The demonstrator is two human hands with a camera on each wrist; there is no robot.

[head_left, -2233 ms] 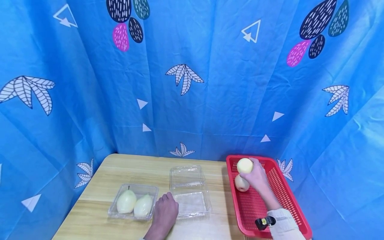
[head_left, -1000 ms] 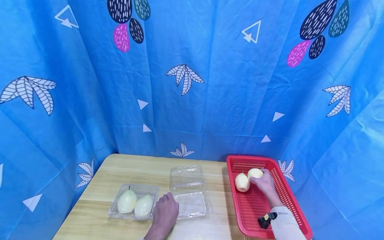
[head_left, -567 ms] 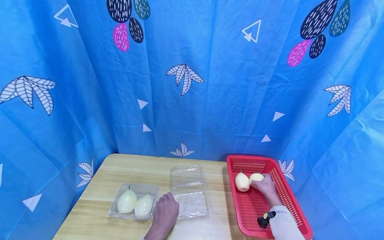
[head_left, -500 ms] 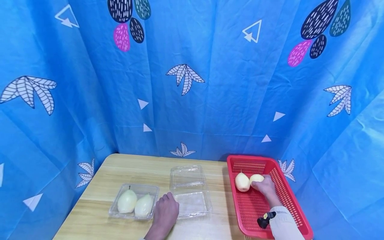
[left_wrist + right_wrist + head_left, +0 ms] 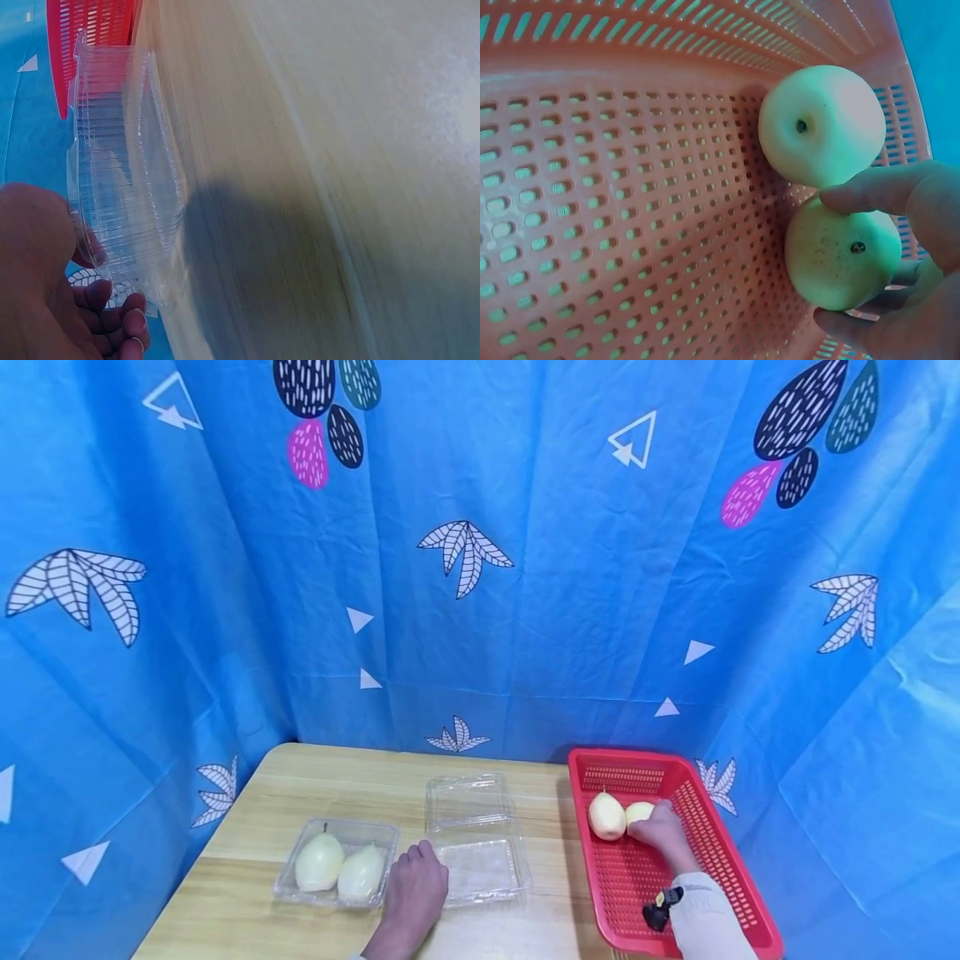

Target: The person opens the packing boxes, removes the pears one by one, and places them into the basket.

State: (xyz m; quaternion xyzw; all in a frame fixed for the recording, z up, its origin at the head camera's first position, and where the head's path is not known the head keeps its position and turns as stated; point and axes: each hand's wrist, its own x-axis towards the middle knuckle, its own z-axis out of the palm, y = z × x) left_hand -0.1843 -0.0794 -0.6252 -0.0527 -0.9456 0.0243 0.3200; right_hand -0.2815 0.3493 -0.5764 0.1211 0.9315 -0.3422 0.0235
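While left hand (image 5: pixel 415 891) pinches clear container (image 5: pixel 124 161), right hand (image 5: pixel 665 837) curls round pear (image 5: pixel 836 262).

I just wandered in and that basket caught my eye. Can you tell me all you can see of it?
The basket is red, rectangular and round-cornered, and looks like plastic. It has a smooth rim, slotted walls and a floor of small oblong holes. It stands upright, open at the top, on the right part of the table. Near its far end sit a loose pear and a held pear, gripped by the right hand; whether that hand touches it is unclear.
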